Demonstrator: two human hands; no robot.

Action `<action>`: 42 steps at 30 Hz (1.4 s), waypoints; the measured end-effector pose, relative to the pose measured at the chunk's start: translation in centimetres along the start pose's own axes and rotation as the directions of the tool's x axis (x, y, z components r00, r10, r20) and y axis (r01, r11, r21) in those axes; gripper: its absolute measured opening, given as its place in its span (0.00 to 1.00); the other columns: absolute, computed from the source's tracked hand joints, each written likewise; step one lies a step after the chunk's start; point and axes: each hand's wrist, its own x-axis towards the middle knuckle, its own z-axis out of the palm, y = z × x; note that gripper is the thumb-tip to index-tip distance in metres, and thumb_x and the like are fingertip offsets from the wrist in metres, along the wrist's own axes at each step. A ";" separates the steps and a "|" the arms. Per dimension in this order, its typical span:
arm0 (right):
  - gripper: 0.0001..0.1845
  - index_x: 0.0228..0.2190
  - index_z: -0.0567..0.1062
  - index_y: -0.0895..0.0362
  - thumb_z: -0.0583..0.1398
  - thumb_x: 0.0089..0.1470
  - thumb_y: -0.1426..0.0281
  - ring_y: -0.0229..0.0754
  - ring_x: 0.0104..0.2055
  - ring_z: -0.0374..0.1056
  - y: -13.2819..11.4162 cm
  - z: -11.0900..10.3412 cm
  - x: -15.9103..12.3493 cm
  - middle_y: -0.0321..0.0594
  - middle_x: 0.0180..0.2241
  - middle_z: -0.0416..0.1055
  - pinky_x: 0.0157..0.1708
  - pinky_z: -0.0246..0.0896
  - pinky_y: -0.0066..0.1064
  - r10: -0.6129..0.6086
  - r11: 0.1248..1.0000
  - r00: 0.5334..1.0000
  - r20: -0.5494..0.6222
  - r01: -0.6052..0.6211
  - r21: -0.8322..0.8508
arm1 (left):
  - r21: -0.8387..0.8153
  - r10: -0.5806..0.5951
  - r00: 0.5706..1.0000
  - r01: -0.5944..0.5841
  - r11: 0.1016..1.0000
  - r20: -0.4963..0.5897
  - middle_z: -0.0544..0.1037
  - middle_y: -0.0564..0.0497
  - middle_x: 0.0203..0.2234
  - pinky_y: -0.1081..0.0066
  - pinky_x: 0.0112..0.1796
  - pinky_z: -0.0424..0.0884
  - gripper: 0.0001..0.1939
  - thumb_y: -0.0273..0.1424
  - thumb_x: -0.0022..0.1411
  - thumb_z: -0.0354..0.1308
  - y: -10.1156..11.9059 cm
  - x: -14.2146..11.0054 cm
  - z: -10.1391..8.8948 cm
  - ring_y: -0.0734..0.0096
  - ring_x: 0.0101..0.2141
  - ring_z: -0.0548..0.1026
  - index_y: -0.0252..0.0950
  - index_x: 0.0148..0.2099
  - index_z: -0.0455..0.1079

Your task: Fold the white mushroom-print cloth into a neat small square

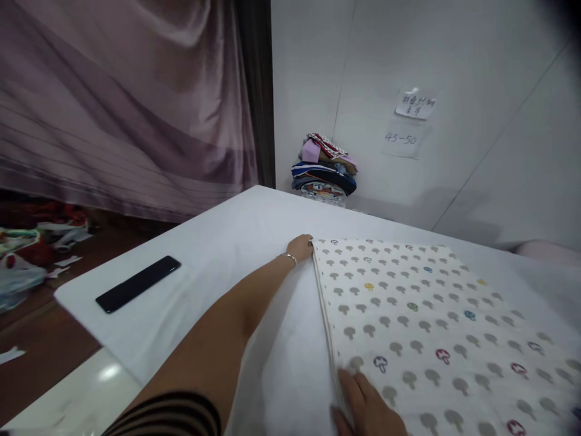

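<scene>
A white cloth printed with small mushrooms (pixel 426 321) lies folded flat on the white table (pixel 218 254). My left hand (pixel 300 247) reaches far out and its fingers are closed on the cloth's far left corner. My right hand (pixel 370 409) rests near me at the bottom edge of the picture, fingers lying flat on the cloth's near left edge. A thin bracelet shows on my left wrist.
A black phone (pixel 137 283) lies on the table's left part. A stack of folded colourful clothes (pixel 325 169) sits at the far corner against the white wall, which carries paper notes (pixel 414 104). A mauve curtain (pixel 113 103) hangs at left above a cluttered floor.
</scene>
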 end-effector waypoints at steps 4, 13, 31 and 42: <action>0.21 0.47 0.68 0.53 0.56 0.49 0.68 0.44 0.36 0.71 -0.2 -2.2 0.9 0.44 0.41 0.73 0.26 0.66 0.27 -0.086 0.994 0.996 -0.032 0.088 0.059 | -0.036 -0.061 0.998 0.061 0.997 0.013 0.73 0.47 0.45 0.71 0.39 0.67 0.19 0.34 0.58 0.50 0.6 -2.8 0.0 0.67 0.42 0.72 0.36 0.52 0.64; 0.19 0.46 0.68 0.56 0.54 0.50 0.72 0.45 0.36 0.67 -2.1 -5.5 0.9 0.45 0.38 0.70 0.32 0.62 0.32 -0.035 0.998 0.999 0.022 0.033 0.056 | -0.059 -0.088 0.994 0.092 0.994 0.066 0.72 0.45 0.48 0.71 0.42 0.65 0.22 0.32 0.57 0.53 2.1 -8.1 -0.5 0.66 0.46 0.71 0.36 0.54 0.61; 0.13 0.44 0.69 0.53 0.50 0.60 0.67 0.38 0.37 0.67 1.0 -2.3 -2.4 0.37 0.39 0.74 0.37 0.60 0.31 -0.289 0.956 0.914 -0.284 0.262 -0.131 | 0.059 -0.163 0.984 0.160 0.985 0.064 0.68 0.39 0.53 0.57 0.47 0.64 0.28 0.44 0.55 0.50 4.2 1.7 -0.5 0.50 0.52 0.65 0.35 0.54 0.63; 0.08 0.36 0.68 0.54 0.50 0.60 0.69 0.34 0.29 0.63 1.1 -2.2 -0.7 0.31 0.30 0.72 0.30 0.53 0.29 -0.185 0.982 0.935 -0.303 0.183 -0.036 | 0.218 -0.013 0.991 -0.017 0.976 0.137 0.73 0.44 0.48 0.67 0.42 0.67 0.16 0.33 0.53 0.51 3.0 5.6 -0.7 0.57 0.47 0.70 0.36 0.43 0.71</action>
